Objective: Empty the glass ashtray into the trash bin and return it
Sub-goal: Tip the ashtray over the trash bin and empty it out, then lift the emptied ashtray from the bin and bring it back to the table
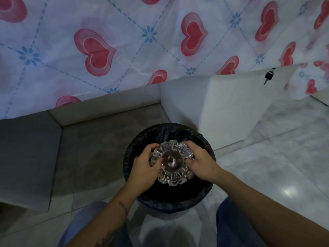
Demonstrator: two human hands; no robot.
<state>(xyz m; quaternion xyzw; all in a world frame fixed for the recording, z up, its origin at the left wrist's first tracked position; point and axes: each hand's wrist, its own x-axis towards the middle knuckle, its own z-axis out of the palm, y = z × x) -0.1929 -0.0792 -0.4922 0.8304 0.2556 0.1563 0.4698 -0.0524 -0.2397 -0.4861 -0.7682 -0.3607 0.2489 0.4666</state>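
Note:
A clear scalloped glass ashtray [171, 162] is held over the mouth of a round trash bin [169, 202] lined with a dark bag. My left hand [142, 166] grips its left edge and my right hand [201, 162] grips its right edge. The ashtray seems turned with its round base toward me. The inside of the bin is dark and I cannot see what lies in it.
A table draped in a white cloth with red hearts [124, 50] fills the upper view. White cabinet panels [231, 107] stand behind the bin, with a key [268, 76] hanging at the right. Pale tiled floor [276, 166] spreads right; my knees flank the bin.

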